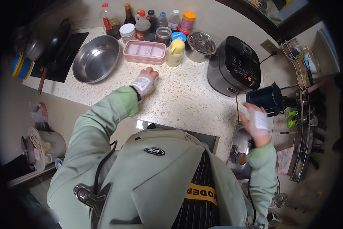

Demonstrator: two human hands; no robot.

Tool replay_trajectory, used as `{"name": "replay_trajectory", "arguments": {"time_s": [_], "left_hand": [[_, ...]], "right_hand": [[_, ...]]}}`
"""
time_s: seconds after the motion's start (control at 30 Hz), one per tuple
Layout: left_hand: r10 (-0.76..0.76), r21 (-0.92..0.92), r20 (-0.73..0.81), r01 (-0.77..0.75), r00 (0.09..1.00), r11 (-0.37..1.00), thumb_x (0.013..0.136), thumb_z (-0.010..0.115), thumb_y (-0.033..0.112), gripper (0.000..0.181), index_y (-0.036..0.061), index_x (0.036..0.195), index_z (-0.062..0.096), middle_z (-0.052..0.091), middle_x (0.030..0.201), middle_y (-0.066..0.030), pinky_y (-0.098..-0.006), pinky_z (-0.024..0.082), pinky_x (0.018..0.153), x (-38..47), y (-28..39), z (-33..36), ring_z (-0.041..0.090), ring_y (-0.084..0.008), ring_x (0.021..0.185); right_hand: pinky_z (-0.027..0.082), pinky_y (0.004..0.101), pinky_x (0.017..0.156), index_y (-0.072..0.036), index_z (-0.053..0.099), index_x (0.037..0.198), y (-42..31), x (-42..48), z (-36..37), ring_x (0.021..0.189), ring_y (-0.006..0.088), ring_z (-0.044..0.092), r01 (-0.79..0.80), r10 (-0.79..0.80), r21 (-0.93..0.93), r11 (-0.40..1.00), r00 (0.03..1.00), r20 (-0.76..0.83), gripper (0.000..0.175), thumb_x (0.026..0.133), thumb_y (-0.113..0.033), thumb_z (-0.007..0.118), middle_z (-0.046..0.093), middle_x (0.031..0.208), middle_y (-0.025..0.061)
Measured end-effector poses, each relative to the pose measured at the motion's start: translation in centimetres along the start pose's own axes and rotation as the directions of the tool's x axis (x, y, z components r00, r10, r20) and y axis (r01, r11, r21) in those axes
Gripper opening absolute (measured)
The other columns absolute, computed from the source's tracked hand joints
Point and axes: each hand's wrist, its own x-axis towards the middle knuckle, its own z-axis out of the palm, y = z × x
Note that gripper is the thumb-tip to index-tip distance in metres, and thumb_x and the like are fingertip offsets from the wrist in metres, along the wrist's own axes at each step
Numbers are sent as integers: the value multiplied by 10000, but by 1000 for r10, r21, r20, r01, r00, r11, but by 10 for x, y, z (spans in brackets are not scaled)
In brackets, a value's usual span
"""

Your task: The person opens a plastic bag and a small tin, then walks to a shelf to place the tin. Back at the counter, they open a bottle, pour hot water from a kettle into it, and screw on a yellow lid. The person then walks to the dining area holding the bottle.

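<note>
My left hand (145, 80), with a white patch over its back, is over the speckled countertop (177, 94). Its fingers are bent and slightly apart, and no object shows in them. Just beyond the fingertips is a pink seasoning box (145, 52) with three compartments. Right of that box stands a pale yellow bottle (175, 53). My right hand (256, 120), patched the same way, is by the sink's far end, in front of a dark blue pitcher (263, 98). Thumb and fingers are spread, nothing visible is held, and contact with the pitcher is unclear.
A steel basin (95, 60) stands left, beside a black cooktop (77, 43) with a wok (55, 43). Toward the right are a covered steel pot (200, 45), a rice cooker (234, 67) and the sink (237, 169). Several bottles (143, 24) line the wall.
</note>
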Motion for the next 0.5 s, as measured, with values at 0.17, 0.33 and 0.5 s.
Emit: {"name": "replay_trajectory", "arguments": {"time_s": [0.17, 0.33, 0.5], "left_hand": [[-81, 59, 67, 77, 994, 995, 791, 788, 165, 549, 120, 1317, 637, 567, 1383, -199, -516, 471, 1097, -34, -40, -41, 553, -451, 1250], [101, 107, -259, -75, 961, 991, 748, 851, 214, 712, 61, 1387, 578, 476, 1508, -258, -572, 411, 1163, -49, -31, -55, 471, -468, 1384], [44, -211, -285, -108, 957, 971, 814, 822, 239, 649, 84, 1390, 568, 517, 1472, -226, -533, 403, 1167, -47, -1, -35, 491, -444, 1366]], "right_hand": [[538, 498, 961, -54, 609, 1363, -99, 124, 46, 1163, 435, 651, 280, -259, 368, 887, 960, -106, 496, 973, -349, 694, 667, 1294, 234], [511, 498, 1041, 6, 550, 1422, -168, 251, 90, 1252, 470, 619, 124, -99, 450, 884, 992, -80, 643, 981, -438, 699, 626, 1353, 317], [522, 523, 1025, 49, 502, 1446, -193, 330, 125, 1184, 498, 655, -45, 38, 455, 890, 999, 24, 824, 887, -508, 737, 648, 1289, 352]]}}
